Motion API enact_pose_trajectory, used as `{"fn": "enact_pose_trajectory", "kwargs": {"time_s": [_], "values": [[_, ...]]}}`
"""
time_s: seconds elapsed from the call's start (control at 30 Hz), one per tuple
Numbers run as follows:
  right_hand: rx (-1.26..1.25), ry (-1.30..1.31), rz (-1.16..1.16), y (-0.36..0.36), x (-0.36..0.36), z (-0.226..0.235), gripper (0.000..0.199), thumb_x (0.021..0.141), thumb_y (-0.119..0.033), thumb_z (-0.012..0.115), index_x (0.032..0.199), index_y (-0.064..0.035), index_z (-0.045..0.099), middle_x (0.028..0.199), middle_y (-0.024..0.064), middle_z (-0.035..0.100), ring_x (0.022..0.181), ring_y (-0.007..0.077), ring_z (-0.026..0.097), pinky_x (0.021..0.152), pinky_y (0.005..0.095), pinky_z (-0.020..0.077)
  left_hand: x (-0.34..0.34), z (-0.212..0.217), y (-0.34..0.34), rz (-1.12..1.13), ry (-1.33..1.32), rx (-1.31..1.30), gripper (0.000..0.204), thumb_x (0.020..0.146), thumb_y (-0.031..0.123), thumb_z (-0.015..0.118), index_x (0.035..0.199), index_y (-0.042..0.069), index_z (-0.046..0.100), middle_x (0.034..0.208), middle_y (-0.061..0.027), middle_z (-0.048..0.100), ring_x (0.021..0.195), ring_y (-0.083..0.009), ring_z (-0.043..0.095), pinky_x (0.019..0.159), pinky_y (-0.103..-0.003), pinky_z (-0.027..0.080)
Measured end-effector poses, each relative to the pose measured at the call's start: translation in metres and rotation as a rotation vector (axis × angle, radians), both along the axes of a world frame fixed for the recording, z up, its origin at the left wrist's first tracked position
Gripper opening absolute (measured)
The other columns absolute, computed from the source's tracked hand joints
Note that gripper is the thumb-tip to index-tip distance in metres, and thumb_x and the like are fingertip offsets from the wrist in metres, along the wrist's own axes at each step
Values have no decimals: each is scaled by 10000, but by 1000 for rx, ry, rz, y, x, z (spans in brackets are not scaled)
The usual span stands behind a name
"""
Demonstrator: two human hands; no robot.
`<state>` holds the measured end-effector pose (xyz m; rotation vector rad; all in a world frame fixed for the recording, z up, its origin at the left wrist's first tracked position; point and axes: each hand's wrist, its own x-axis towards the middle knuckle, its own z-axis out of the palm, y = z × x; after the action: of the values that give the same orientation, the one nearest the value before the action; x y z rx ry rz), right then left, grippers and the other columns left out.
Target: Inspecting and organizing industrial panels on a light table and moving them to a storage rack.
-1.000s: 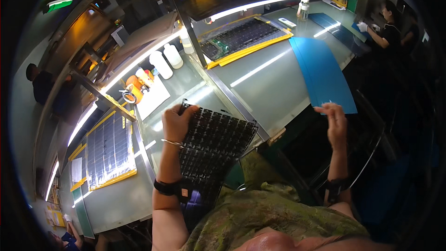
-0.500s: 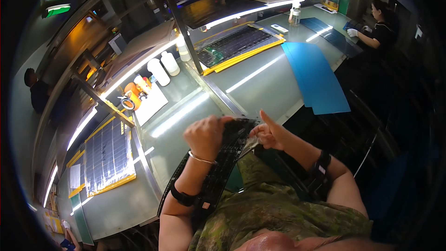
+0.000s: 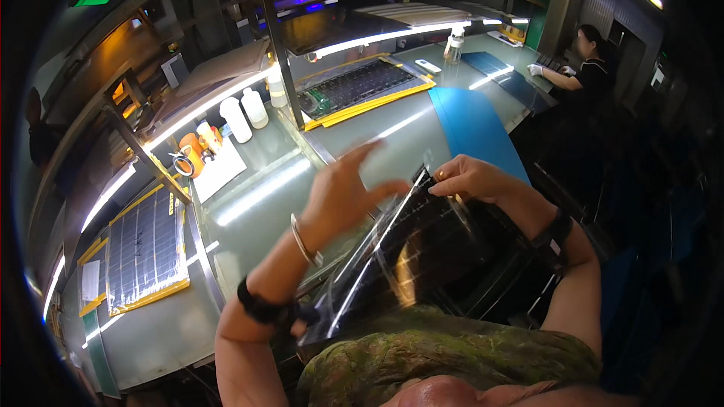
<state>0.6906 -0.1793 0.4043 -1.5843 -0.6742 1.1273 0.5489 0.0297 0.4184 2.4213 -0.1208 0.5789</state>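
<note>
A glossy dark film sheet [image 3: 385, 252], partly see-through, hangs at a tilt in front of my body and reflects bright streaks. My right hand [image 3: 473, 179] pinches its upper corner between thumb and fingers. Close to the sheet's upper left side is my left hand [image 3: 338, 188], slightly blurred, its thumb and fingers apart and nothing in them. Whether the left thumb tip touches the film edge is hard to make out. The lower end of the sheet reaches toward my left forearm.
Ahead runs a glass-topped bench [image 3: 264, 200] with a dividing strip. On it are a blue sheet [image 3: 479, 132], a yellow-taped dark panel [image 3: 369, 87], white bottles [image 3: 236, 120], tape rolls [image 3: 183, 164] and another taped panel [image 3: 147, 252]. A co-worker [image 3: 588, 64] in white gloves is at far right.
The dark sheet has swung up and right, turning its glossy face. My right hand has closed on its corner and moved right. My left hand has let go and opened. The view shifted slightly.
</note>
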Motion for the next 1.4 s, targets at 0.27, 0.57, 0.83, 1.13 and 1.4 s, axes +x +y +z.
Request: {"fn": "enact_pose_trajectory", "kwargs": {"time_s": [0.27,0.57,0.83,1.13,1.4], "values": [[31,-662,297,-20,-28,64,189,822,-192,645,768,-11,631,547,-54,470,529,26,413,493,220,319,52,-30,24,-611,409,-797,418,803,350,663,972,-30,617,864,-18,623,793,-81,545,756,-240,436],[546,-619,-422,-99,68,58,525,931,-515,343,760,-64,551,579,-16,426,520,72,385,527,192,320,20,-3,40,-290,151,-601,193,835,156,633,926,-14,634,765,12,613,688,-55,526,649,-221,439],[804,-686,-192,-71,35,117,546,961,-428,315,1083,33,582,534,11,438,563,105,475,598,207,376,15,51,54,-280,-5,-445,279,824,60,592,1089,-21,561,932,-41,624,836,-96,545,793,-257,436],[957,-711,-191,-28,3,160,389,915,-215,451,1199,50,477,562,-40,348,536,59,392,492,205,338,27,82,57,-102,-212,-247,272,821,52,585,1087,-2,569,898,-64,644,803,-116,577,748,-268,455],[600,-1322,-193,57,-5,141,273,830,-200,603,1077,-85,623,906,57,574,874,147,538,810,284,427,18,87,44,-84,-226,-251,243,800,21,587,1042,14,587,868,-87,652,785,-139,588,736,-278,458]]}}
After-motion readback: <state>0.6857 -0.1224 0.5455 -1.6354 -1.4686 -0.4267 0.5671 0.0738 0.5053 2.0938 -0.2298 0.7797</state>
